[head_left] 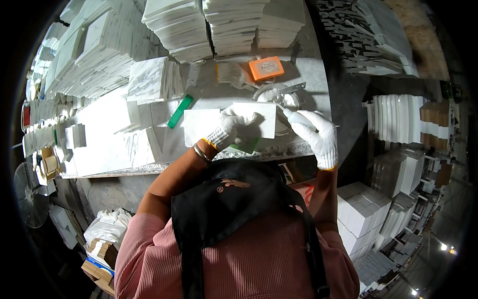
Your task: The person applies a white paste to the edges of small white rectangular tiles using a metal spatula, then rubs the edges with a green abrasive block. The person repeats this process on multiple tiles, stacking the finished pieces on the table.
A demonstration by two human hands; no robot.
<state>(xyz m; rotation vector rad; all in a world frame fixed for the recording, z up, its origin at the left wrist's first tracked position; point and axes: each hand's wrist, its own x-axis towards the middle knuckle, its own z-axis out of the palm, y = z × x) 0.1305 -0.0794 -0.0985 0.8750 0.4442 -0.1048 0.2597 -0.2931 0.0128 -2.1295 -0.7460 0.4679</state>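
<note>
My left hand (226, 127), in a white knit glove, grips a pale marble tile (264, 121) by its left side, thumb across its face. Another pale tile (198, 125) lies just left of that hand on the table. My right hand (318, 137), also gloved, is closed around a small white squeeze bottle (297, 118), its narrow tip pointing toward the held tile's upper right corner. Behind the tile sits a round bowl (294, 102) of white material, a flat metal scraper (293, 88) resting across it. Part of a green piece (246, 145) shows below the tile.
An orange box (266, 68) and a crumpled white glove (234, 74) lie beyond the bowl. A green block (180, 111) rests left of the tiles. Tall stacks of marble tiles (179, 30) line the table's back, with more marble pieces (130, 147) at left. White boxes (363, 209) are stacked at right.
</note>
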